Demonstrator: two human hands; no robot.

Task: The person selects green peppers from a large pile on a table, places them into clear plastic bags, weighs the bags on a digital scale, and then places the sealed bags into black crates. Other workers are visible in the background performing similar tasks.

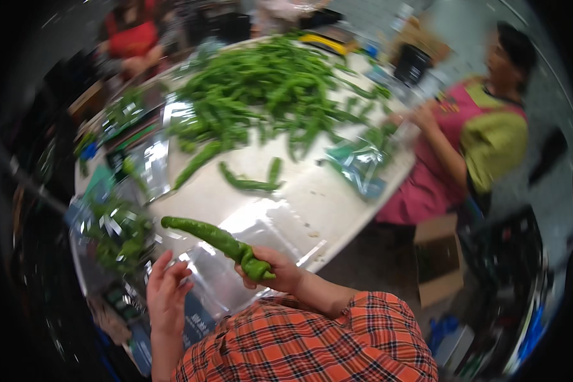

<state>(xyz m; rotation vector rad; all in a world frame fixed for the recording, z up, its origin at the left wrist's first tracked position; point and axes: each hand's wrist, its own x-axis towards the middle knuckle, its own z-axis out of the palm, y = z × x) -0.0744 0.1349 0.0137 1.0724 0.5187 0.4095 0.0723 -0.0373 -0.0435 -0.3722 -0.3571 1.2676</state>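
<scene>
My right hand (277,272) holds a long green pepper (215,236) by its curled end, the rest of it pointing up and left over the table. To its left, my left hand (167,296) is raised with fingers apart and nothing in it. Beneath and between the hands lie clear plastic bags (219,281) at the near edge of the white table (296,210). A few loose green peppers (250,184) lie just beyond, and a large heap of green peppers (267,86) covers the far part of the table.
Filled clear bags of peppers (117,234) stand at the left edge. At the right, a person in a pink apron (458,129) handles a partly filled bag (363,157). Another person in a red apron (133,43) is at the far left. An open cardboard box (439,262) stands right of the table.
</scene>
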